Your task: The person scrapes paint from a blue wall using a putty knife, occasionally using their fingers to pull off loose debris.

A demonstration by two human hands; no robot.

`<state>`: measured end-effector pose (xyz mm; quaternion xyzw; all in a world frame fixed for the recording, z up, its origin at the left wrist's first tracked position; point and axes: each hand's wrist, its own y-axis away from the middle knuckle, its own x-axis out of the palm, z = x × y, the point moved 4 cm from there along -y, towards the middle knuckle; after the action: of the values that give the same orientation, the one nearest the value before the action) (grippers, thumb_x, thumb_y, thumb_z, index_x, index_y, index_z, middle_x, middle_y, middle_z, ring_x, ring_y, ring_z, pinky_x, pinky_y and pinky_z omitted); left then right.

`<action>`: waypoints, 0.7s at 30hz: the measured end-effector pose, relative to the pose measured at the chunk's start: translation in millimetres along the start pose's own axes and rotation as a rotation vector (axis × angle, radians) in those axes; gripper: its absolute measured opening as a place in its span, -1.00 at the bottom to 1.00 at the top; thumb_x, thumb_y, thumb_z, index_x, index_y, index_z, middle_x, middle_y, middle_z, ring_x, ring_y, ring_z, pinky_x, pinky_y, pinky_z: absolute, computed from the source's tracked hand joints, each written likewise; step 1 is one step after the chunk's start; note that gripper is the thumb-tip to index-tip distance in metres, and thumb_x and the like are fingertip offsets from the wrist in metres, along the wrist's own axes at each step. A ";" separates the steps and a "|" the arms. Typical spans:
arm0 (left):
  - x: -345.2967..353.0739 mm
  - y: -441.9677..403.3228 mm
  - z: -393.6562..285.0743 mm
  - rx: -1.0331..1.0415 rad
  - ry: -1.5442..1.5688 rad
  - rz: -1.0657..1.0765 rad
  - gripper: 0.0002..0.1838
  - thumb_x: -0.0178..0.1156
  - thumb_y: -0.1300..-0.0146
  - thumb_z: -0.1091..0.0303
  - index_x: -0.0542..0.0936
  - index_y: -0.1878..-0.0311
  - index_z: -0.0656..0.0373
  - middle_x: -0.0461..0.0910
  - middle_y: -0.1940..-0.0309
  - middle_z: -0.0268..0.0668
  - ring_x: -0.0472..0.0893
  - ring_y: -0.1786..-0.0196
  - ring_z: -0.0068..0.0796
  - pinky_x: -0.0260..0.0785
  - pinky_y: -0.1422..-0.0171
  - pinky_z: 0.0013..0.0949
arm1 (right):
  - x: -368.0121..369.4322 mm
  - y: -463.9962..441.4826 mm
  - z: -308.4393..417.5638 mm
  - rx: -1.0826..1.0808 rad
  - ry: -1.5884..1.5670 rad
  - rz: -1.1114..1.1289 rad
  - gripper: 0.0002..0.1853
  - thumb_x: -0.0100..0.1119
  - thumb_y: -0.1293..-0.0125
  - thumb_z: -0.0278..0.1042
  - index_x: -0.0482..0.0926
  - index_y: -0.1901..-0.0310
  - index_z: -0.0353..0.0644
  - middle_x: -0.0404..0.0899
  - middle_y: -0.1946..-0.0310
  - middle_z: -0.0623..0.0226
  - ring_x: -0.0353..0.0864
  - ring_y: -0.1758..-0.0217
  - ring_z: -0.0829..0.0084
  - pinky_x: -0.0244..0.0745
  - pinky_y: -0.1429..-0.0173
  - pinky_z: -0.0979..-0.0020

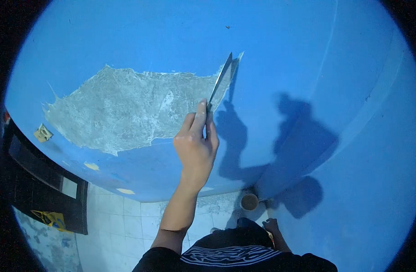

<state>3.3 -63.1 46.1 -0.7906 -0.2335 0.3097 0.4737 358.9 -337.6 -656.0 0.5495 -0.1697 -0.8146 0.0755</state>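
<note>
My left hand (196,140) is raised at the wall, its fingers closed round the handle of a scraper (220,77). The scraper's thin metal blade points up and slightly right, seen nearly edge-on. Its tip is by the right end of a bare grey patch (122,106) in the blue paint; whether it touches the wall I cannot tell. Jagged, lifted paint edges border that patch. Low beside my body on the right is my right hand (271,225), small and in shade, so its fingers do not show clearly.
The blue wall (280,45) meets another blue wall at a corner on the right. A round container (249,202) stands on the tiled floor (112,213) near that corner. A wall socket (43,133), a dark piece of furniture (35,177) and a yellow packet (51,219) are at left.
</note>
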 end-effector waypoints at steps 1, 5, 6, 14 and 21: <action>0.3 4.3 5.1 -0.037 -0.021 0.032 -0.68 0.25 -0.26 0.57 0.64 -0.10 0.27 0.57 0.51 -0.13 0.52 0.58 -0.43 0.32 0.47 -0.37 | -31.3 -3.7 23.0 0.100 -0.107 -0.059 -0.55 0.21 -0.19 0.09 0.72 0.16 -0.17 0.68 0.14 0.06 0.62 0.03 -0.03 0.47 -0.15 0.07; 6.1 -9.1 -2.9 -0.071 -0.005 0.094 -0.66 0.23 -0.26 0.58 0.62 -0.12 0.29 0.53 0.54 -0.10 0.47 0.62 -0.41 0.30 0.49 -0.34 | -85.7 -39.7 78.5 0.134 -0.241 -0.093 -0.50 0.30 -0.16 0.12 0.71 0.15 -0.22 0.67 0.07 0.05 0.58 -0.06 0.01 0.45 -0.20 0.08; 6.1 -8.9 -1.8 -0.068 -0.005 0.096 -0.66 0.23 -0.26 0.58 0.62 -0.12 0.29 0.53 0.54 -0.10 0.47 0.62 -0.41 0.30 0.49 -0.34 | -88.9 -48.0 82.3 0.112 -0.328 -0.139 -0.52 0.30 -0.17 0.11 0.71 0.17 -0.22 0.65 0.03 0.04 0.55 -0.11 0.03 0.43 -0.22 0.10; 24.8 -3.5 9.3 -0.017 0.000 0.182 -0.62 0.17 -0.29 0.59 0.58 -0.19 0.34 0.66 0.35 0.04 0.60 0.46 -0.49 0.41 0.36 -0.41 | -46.7 -69.8 58.5 0.208 -0.431 -0.179 -0.61 0.23 -0.28 0.04 0.71 0.29 -0.19 0.68 0.24 -0.03 0.65 0.12 -0.08 0.53 -0.01 0.04; 25.5 18.5 17.7 0.006 0.145 0.020 -0.60 0.15 -0.28 0.57 0.58 -0.20 0.28 0.63 0.46 0.01 0.55 0.57 -0.51 0.33 0.47 -0.42 | 151.4 -13.2 -17.5 0.131 -0.250 0.097 -0.69 0.09 -0.37 -0.19 0.67 0.00 -0.15 0.68 0.06 -0.01 0.67 0.05 0.15 0.52 -0.04 0.16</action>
<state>10.0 -43.7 16.3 -0.8118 -0.1899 0.2572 0.4887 317.6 -375.5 -798.3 0.4385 -0.2572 -0.8593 0.0570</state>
